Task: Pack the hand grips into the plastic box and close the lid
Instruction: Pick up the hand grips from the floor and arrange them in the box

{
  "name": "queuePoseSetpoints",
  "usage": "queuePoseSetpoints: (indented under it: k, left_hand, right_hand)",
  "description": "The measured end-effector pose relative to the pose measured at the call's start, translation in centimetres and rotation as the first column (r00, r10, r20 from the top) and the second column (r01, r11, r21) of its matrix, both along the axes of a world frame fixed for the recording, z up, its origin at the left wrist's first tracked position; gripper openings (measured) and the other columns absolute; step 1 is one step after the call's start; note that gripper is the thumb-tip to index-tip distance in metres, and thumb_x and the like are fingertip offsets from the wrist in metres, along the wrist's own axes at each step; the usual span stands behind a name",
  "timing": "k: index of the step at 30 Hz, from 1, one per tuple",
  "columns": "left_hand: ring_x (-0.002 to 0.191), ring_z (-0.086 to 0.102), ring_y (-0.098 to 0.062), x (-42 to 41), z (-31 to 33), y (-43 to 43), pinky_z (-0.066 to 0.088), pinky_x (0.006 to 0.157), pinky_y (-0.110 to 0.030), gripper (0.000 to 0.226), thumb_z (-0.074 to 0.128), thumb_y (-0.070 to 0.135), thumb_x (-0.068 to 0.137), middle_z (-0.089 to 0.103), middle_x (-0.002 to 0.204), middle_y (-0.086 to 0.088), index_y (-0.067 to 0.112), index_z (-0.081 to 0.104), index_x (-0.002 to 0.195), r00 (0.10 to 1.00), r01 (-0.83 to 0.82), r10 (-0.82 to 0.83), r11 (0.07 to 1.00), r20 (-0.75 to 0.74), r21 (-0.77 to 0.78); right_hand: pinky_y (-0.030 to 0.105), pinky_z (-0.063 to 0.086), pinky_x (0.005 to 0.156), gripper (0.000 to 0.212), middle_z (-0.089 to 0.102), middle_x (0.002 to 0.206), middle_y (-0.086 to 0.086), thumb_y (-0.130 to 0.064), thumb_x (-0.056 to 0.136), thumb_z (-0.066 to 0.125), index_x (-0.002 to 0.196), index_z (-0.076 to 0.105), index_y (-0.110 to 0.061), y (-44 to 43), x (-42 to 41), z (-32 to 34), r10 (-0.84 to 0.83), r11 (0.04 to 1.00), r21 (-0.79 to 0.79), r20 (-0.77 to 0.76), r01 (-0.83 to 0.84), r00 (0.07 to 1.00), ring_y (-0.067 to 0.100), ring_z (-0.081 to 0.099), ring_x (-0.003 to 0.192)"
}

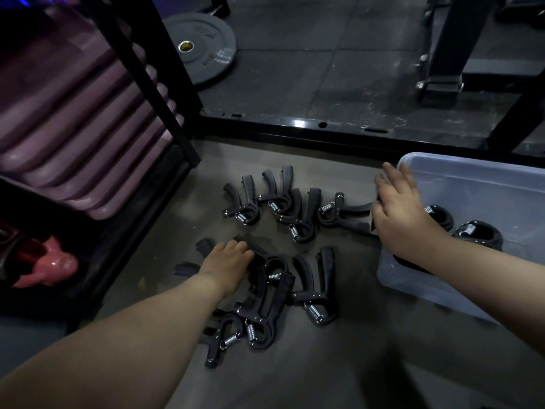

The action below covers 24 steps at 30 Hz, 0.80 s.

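Floor [339, 364]: bare along the near edge and in a strip behind the far cluster, up to the black frame rail [339, 129]; passage is free there.

Centre: hand grips [277, 202] lie in two loose clusters with a narrow bare lane between them. The near cluster is stacked and overlapping, and the left hand [227, 265] rests on its left end.

Right: the plastic box [472, 178] stands open-topped, its left wall close to the far cluster. The right hand [404, 214] and forearm cross that wall, obstructing entry from the left. The far half of the box interior is unoccupied.

Left: a rack upright [141, 72] and stacked purple mats [73, 128] close off that side.
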<state>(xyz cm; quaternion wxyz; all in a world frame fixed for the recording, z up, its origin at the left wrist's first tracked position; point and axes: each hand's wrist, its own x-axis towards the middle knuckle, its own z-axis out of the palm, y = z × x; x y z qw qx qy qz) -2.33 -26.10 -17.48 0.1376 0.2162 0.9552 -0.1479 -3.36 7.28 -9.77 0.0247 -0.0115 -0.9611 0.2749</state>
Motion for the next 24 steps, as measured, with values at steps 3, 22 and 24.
queuePoseSetpoints:
  k: [3, 22, 24]
  left_hand:
    - [0.119, 0.050, -0.021, 0.5, 0.7, -0.1, 0.035, 0.099, -0.034, 0.033, 0.052, 0.025, 0.093, 0.051, 0.123, 0.003, 0.025, 0.049, 0.126, 0.993, 0.086, -0.083, 0.996, -0.087, 0.037]
    - [0.078, 0.065, -0.011, -3.0, 9.4, 15.6, 0.048, 0.075, -0.030, 0.040, 0.036, 0.041, 0.104, 0.071, 0.078, 0.007, 0.019, 0.065, 0.088, 0.633, -0.708, 0.205, -0.235, 0.746, 0.666]
    - [0.080, 0.066, -0.012, -3.1, 9.9, 16.4, 0.050, 0.075, -0.027, 0.039, 0.038, 0.038, 0.104, 0.072, 0.082, 0.003, 0.017, 0.066, 0.087, 0.656, -0.702, 0.163, -0.227, 0.737, 0.675]
  right_hand:
    - [0.022, -0.007, 0.110, 0.052, 0.006, 0.162, 0.006, -0.009, 0.098, 0.038, 0.149, 0.029, -0.002, 0.0, 0.0, 0.0, 0.002, 1.000, -0.006, 0.000, -0.002, 1.000, 0.019, -0.011, 0.148]
    - [0.022, -0.011, 0.110, 0.056, -0.006, 0.162, 0.001, -0.015, 0.100, 0.032, 0.153, 0.015, -0.005, 0.7, -0.2, -0.1, 0.056, 0.998, -0.047, 0.083, -0.052, 0.995, 0.014, -0.021, 0.146]
    - [0.021, -0.013, 0.109, 0.056, -0.005, 0.163, 0.001, -0.018, 0.102, 0.033, 0.154, 0.016, -0.006, 1.1, -0.4, 0.0, 0.072, 0.996, -0.061, 0.110, -0.065, 0.991, 0.014, -0.020, 0.146]
